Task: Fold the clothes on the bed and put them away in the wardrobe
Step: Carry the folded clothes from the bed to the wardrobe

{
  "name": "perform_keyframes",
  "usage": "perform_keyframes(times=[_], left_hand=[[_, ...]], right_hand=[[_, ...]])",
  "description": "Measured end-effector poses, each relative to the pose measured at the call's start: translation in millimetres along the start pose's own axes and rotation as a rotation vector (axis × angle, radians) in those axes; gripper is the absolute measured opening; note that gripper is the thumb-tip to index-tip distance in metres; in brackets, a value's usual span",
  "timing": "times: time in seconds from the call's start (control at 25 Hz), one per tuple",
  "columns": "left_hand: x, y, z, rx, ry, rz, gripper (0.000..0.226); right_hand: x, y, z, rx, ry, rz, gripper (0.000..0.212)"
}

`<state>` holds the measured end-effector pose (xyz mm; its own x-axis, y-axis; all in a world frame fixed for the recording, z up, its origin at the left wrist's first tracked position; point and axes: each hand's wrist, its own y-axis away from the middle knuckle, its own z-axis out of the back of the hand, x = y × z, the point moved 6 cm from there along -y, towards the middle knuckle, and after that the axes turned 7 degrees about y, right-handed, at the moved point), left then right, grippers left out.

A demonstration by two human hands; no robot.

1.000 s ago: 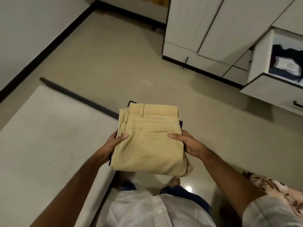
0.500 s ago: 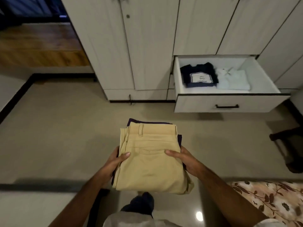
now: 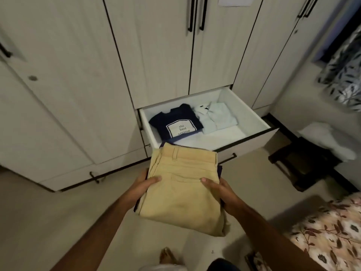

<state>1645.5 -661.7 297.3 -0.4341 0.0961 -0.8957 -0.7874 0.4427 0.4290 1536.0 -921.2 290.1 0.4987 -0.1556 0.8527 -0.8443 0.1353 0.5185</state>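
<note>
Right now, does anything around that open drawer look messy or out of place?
Nothing stands out. The drawer holds a folded navy T-shirt and a folded pale shirt side by side, with bare space in front. The beige trousers are neatly folded, held flat by the left hand and right hand, a dark garment underneath.

Under the khaki trousers (image 3: pixel 182 192) you carry, a dark garment (image 3: pixel 220 170) shows only as an edge, the fingers of your left hand (image 3: pixel 143 185) and right hand (image 3: pixel 222 194) lie beneath (thumbs alone visible).
</note>
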Motion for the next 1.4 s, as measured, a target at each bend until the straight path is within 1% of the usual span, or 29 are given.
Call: perform_keyframes(times=[0.04, 0.08, 0.16, 0.2, 0.24, 0.28, 0.32, 0.4, 0.44, 0.52, 0.6, 0.64, 0.68, 0.76, 0.84, 0.88, 0.96, 1.04, 1.16, 1.24, 1.32, 1.4], left_hand=[[-17, -29, -1, 0.021, -0.015, 0.010, 0.046], [-31, -58, -3, 0.045, -0.026, 0.025, 0.047], [-51, -113, -8, 0.072, -0.031, 0.075, 0.057], [-57, -138, -13, 0.075, -0.026, 0.087, 0.053], [-60, -161, -18, 0.069, -0.004, 0.097, 0.044], [-59, -185, -22, 0.053, 0.026, 0.117, 0.036], [-57, -201, -28, 0.037, 0.054, 0.147, 0.035], [-51, -239, -41, -0.011, 0.115, 0.239, 0.051], [-42, -260, -47, -0.052, 0.157, 0.296, 0.059], [-30, -291, -62, -0.139, 0.224, 0.379, 0.063], [-14, -314, -76, -0.237, 0.276, 0.443, 0.068], [-7, -323, -84, -0.266, 0.302, 0.466, 0.074], [-4, -328, -92, -0.261, 0.304, 0.474, 0.080], [6, -343, -100, -0.279, 0.274, 0.495, 0.087], [15, -352, -100, -0.331, 0.265, 0.552, 0.084], [21, -357, -99, -0.336, 0.259, 0.584, 0.083], [39, -372, -95, -0.327, 0.217, 0.671, 0.086], [57, -386, -92, -0.305, 0.185, 0.730, 0.087], [88, -407, -90, -0.286, 0.160, 0.778, 0.068], [104, -414, -89, -0.293, 0.168, 0.761, 0.056], [112, -418, -83, -0.339, 0.136, 0.683, 0.056], [114, -420, -68, -0.401, 0.021, 0.601, 0.056]], right_hand=[[15, -16, 7, -0.032, -0.018, 0.004, 0.059], [26, -32, 14, -0.052, -0.053, 0.001, 0.058], [49, -70, 33, -0.083, -0.088, -0.057, 0.057], [65, -92, 44, -0.092, -0.075, -0.090, 0.055], [81, -117, 58, -0.095, -0.041, -0.125, 0.050], [100, -144, 72, -0.088, 0.028, -0.166, 0.047], [114, -170, 86, -0.072, 0.107, -0.209, 0.047], [139, -230, 113, -0.021, 0.258, -0.309, 0.052], [149, -261, 126, 0.019, 0.311, -0.355, 0.050], [158, -319, 146, 0.111, 0.395, -0.431, 0.048], [167, -371, 162, 0.198, 0.519, -0.491, 0.057], [168, -399, 166, 0.256, 0.583, -0.502, 0.059], [170, -419, 167, 0.312, 0.626, -0.495, 0.058], [166, -458, 166, 0.400, 0.687, -0.477, 0.061], [151, -480, 168, 0.455, 0.712, -0.502, 0.064], [137, -488, 173, 0.450, 0.714, -0.525, 0.065], [107, -497, 189, 0.391, 0.722, -0.568, 0.070], [75, -494, 201, 0.291, 0.648, -0.585, 0.069], [34, -491, 212, 0.177, 0.509, -0.576, 0.061], [18, -496, 214, 0.163, 0.485, -0.544, 0.059], [9, -502, 208, 0.148, 0.475, -0.480, 0.058], [-1, -506, 198, 0.109, 0.470, -0.421, 0.059]])
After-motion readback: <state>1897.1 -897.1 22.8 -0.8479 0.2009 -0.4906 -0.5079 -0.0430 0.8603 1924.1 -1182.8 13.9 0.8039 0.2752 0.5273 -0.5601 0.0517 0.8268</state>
